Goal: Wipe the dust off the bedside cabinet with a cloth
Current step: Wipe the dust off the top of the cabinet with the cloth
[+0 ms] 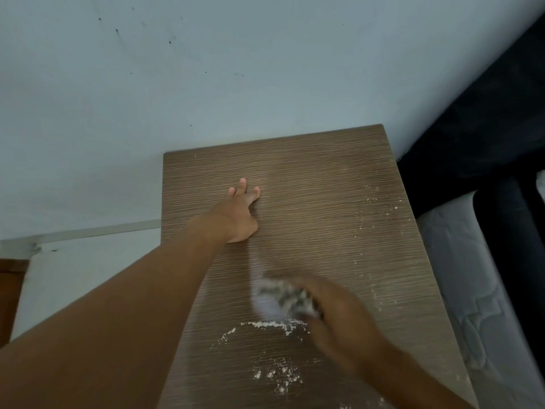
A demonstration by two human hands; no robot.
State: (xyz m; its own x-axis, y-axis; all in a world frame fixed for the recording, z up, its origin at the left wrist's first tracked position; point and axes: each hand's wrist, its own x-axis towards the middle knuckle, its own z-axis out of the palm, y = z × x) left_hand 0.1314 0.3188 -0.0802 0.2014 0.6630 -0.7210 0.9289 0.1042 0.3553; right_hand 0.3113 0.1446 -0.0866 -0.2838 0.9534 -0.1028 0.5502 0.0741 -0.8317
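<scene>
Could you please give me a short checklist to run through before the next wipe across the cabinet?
1. Cloth held in right hand: ok, though blurred.
2. Left hand flat on cabinet: ok.
3. Left hand apart from cloth: ok.
4. Dust near front edge wiped: not ok.
5. Specks along right edge wiped: not ok.
6. Cloth clean enough: cannot tell.

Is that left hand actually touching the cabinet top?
Touching: the head view shows the left hand pressed flat on the cabinet top, fingers spread.
</scene>
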